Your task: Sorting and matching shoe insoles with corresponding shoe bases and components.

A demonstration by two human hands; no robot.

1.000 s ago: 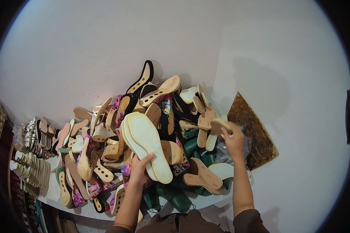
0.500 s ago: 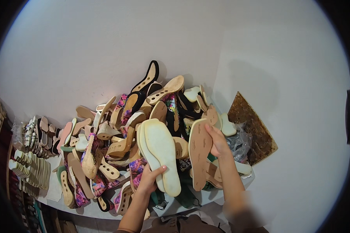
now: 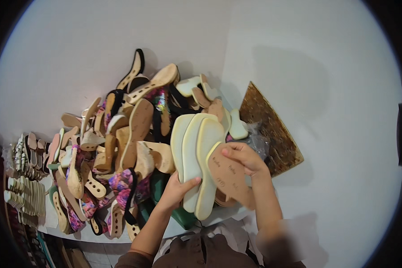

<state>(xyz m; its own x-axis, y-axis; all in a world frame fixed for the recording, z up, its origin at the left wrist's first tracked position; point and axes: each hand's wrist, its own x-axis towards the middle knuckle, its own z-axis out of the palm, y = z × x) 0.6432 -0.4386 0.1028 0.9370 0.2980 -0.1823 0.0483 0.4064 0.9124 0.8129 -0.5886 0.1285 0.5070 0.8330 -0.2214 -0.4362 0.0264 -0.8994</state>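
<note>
My left hand [image 3: 179,190] is closed on a fan of cream foam insoles [image 3: 192,147], its thumb lying across their lower part. My right hand [image 3: 245,158] pinches a tan insole [image 3: 230,172] with small dark print and a cream edge. This insole is tilted, and its upper end overlaps the rightmost cream one in front. Behind both hands rises a heap of shoe parts, among them a tan insole [image 3: 137,127] standing upright, wooden-looking heels and a floral wedge [image 3: 122,182]. Part of the heap is hidden by the insoles I hold.
The heap lies on a pale table [image 3: 116,236] against the wall. Stacked striped insoles [image 3: 27,196] stand at its left end. A brown board [image 3: 272,134] leans at the right, beside a grey plastic bag [image 3: 257,138]. Green material [image 3: 183,217] lies near the front edge.
The cream insoles in my left hand have spread wider. My right hand has brought the tan insole leftward against them and tilted it. The whole view has shifted, moving the heap leftward and up.
</note>
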